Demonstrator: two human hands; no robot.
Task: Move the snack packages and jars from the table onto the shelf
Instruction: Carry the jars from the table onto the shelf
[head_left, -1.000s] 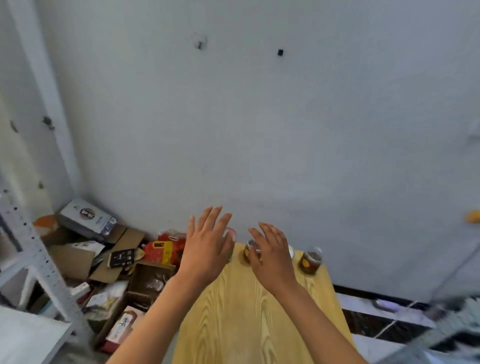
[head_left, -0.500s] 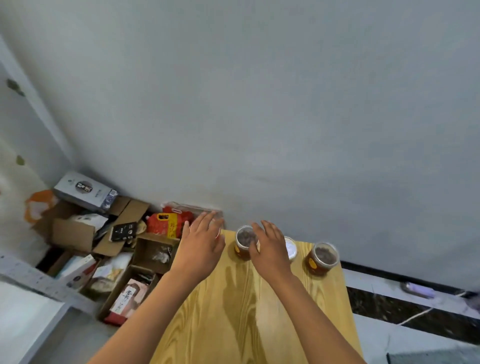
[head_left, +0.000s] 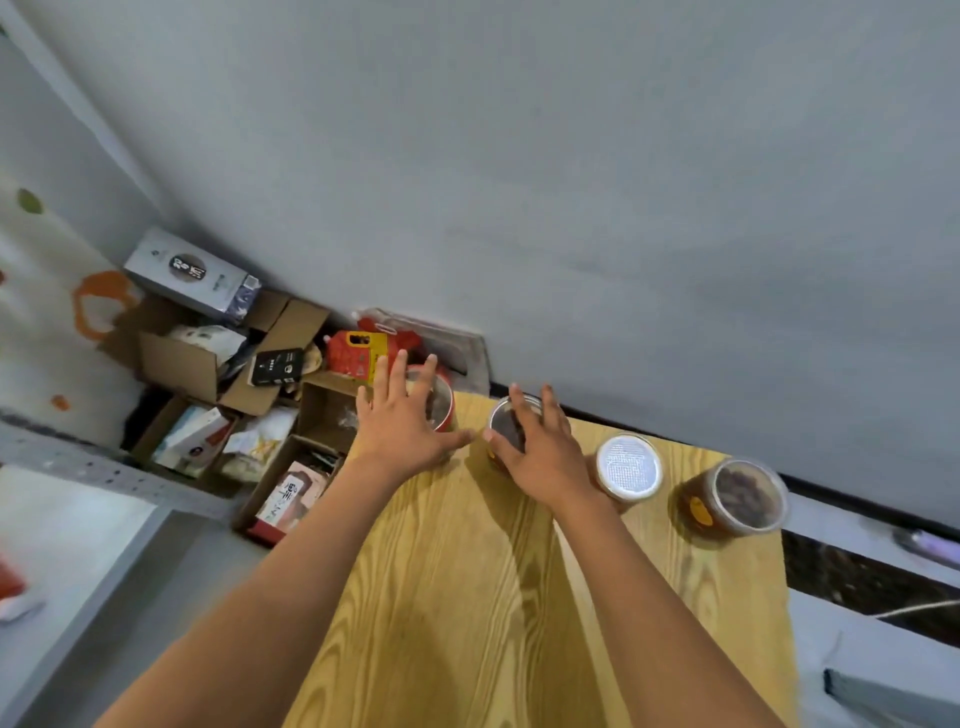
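Observation:
Several jars stand along the far edge of the wooden table (head_left: 467, 597). My left hand (head_left: 400, 421) hovers with spread fingers over a red-walled jar (head_left: 441, 402) at the far left corner. My right hand (head_left: 540, 447) reaches with straight fingers over a clear jar of dark contents (head_left: 504, 421). To the right stand a white-lidded jar (head_left: 628, 465) and another clear jar of dark snacks (head_left: 737, 496). I cannot tell whether either hand touches its jar. A grey shelf (head_left: 104, 478) lies at the lower left.
Open cardboard boxes (head_left: 202, 358), a red package (head_left: 363, 351) and other packets crowd the floor left of the table. A grey wall runs right behind the jars. A cable (head_left: 914, 608) lies on the dark floor to the right.
The view has tilted down and closer to the table. Both hands have moved forward, from short of the jars to over the two leftmost ones.

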